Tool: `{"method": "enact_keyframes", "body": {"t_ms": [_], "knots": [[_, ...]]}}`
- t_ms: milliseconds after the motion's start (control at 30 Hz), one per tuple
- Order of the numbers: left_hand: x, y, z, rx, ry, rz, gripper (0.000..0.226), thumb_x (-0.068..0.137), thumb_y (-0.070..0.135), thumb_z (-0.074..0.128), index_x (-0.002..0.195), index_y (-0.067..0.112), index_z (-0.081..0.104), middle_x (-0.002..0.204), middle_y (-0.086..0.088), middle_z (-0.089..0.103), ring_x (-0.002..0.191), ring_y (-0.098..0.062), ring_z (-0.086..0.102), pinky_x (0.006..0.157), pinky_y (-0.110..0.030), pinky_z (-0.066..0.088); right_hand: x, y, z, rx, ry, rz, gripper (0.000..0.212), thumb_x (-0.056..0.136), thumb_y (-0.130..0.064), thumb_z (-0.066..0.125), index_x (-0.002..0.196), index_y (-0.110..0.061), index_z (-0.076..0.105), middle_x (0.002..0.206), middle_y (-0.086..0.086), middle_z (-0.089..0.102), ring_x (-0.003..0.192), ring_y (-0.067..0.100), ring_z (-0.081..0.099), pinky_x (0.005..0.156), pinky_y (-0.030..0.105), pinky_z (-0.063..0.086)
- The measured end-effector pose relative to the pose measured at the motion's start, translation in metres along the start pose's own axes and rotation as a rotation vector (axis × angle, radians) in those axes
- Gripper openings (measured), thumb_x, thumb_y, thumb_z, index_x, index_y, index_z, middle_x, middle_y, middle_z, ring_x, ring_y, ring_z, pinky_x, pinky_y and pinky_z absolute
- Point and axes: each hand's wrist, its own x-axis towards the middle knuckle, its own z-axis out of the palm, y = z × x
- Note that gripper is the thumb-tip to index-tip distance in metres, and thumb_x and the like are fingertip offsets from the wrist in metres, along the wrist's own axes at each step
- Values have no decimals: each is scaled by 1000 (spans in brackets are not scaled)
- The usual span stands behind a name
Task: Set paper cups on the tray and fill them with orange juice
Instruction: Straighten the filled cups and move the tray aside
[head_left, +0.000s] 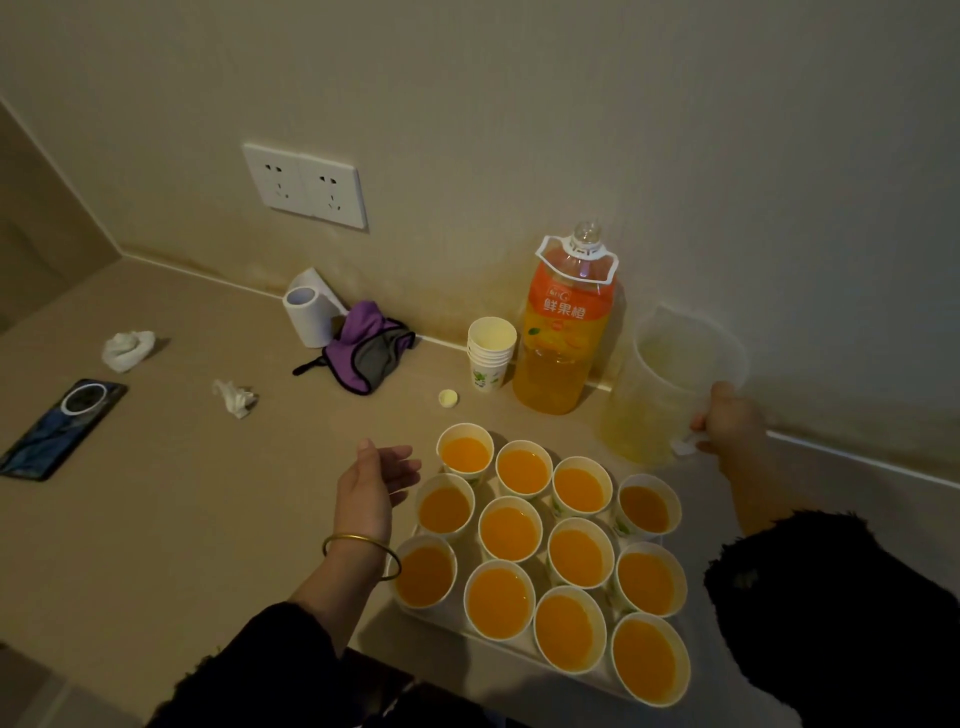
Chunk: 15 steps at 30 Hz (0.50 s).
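Several paper cups (510, 529) full of orange juice stand in rows on a white tray (447, 623) at the counter's front. My right hand (732, 418) grips the handle of a translucent plastic pitcher (665, 384), which stands upright on the counter behind the tray and looks nearly empty. My left hand (379, 478) hovers relaxed, fingers loosely spread, just left of the tray's far cups, holding nothing. An uncapped orange juice bottle (566, 332) stands by the wall, about half full. A stack of spare paper cups (491, 353) stands left of the bottle.
The bottle cap (448, 398) lies on the counter in front of the spare cups. Further left are a purple cloth (366, 348), a paper roll (309, 312), crumpled tissues (236, 397) and a phone (60, 428). A wall socket (306, 187) sits above.
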Motion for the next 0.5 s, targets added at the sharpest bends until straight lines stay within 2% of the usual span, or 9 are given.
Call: {"method": "enact_keyframes", "body": {"t_ms": [100, 233, 300, 367, 433, 500], "knots": [[-1, 0, 1, 2, -11, -3, 55, 102, 37, 17, 86, 11, 63, 85, -12, 67, 82, -24, 62, 83, -37, 44, 12, 8, 10, -22, -5, -17, 58, 80, -48, 15, 92, -4, 52, 99, 29, 58, 96, 45, 59, 90, 55, 49], [-2, -1, 1, 9, -24, -9, 55, 102, 37, 17, 86, 11, 63, 86, -12, 67, 82, -24, 62, 85, -38, 43, 37, 25, 17, -19, 81, 13, 86, 62, -70, 5, 99, -10, 54, 96, 22, 56, 107, 44, 57, 96, 53, 45], [-2, -2, 2, 19, -31, -8, 56, 102, 38, 17, 87, 11, 63, 86, -12, 67, 83, -24, 62, 86, -38, 43, 18, 12, 17, 10, 111, 52, 86, 81, -68, 10, 109, -1, 56, 106, 23, 60, 108, 42, 57, 98, 52, 44], [-1, -2, 3, 23, -38, -11, 56, 102, 38, 16, 86, 12, 63, 86, -12, 67, 82, -23, 62, 87, -39, 43, 2, 3, 17, -10, 145, 59, 70, 97, -52, 17, 123, 2, 53, 118, 27, 58, 111, 41, 55, 99, 48, 42], [-1, -1, 3, 29, -40, -9, 56, 102, 38, 16, 86, 12, 63, 86, -12, 67, 82, -24, 62, 87, -39, 43, -3, 0, 17, -25, 160, 39, 63, 101, -46, 18, 131, 1, 47, 125, 28, 54, 117, 40, 51, 99, 44, 37], [0, -1, 5, 35, -44, -2, 57, 102, 38, 16, 86, 12, 63, 87, -12, 68, 83, -24, 62, 87, -39, 44, -2, 0, 18, -12, 164, 42, 66, 101, -50, 18, 138, -2, 42, 130, 26, 52, 120, 39, 49, 101, 44, 37]]}}
